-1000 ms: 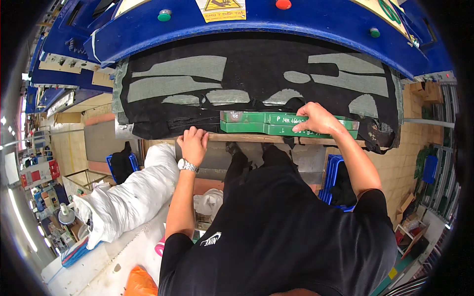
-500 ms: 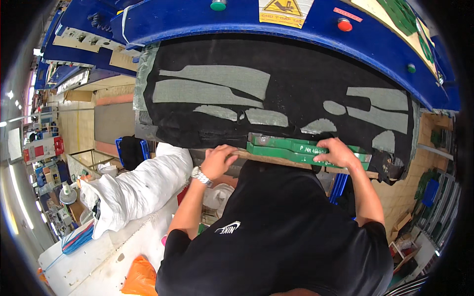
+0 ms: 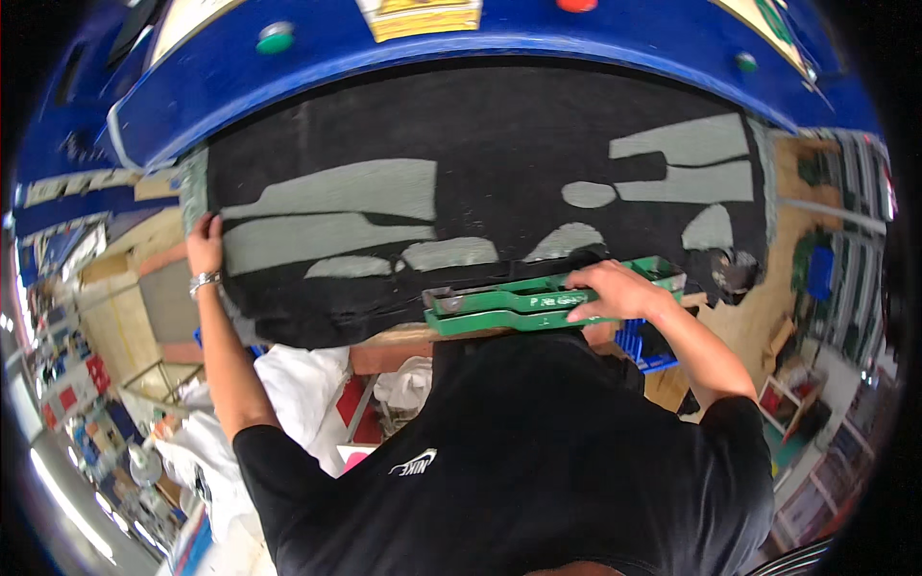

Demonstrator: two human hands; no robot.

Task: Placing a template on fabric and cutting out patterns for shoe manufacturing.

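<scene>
A black fabric sheet [image 3: 499,144] lies across the work surface, with several grey-green shapes showing in it, such as a long one [image 3: 355,187] on the left. My left hand [image 3: 205,248], wrist in a metal watch, is at the sheet's left edge, fingers closed together on that edge. Along the near edge lies a long green metal cutting die [image 3: 480,319], narrow, with open hollows and white markings. My right hand [image 3: 619,291] grips it right of its middle, with fingers over the rim. The palm hides part of the die.
A blue machine beam [image 3: 538,50] spans the far side, bearing a green button [image 3: 275,37] and a yellow warning sign [image 3: 423,17]. White sacking [image 3: 298,379] stands at the near left. A blue plastic crate [image 3: 645,348] sits below the near edge at right.
My left hand has moved from the near edge beside the die out to the sheet's left edge. My right hand stays on the die. The whole view has shifted.
</scene>
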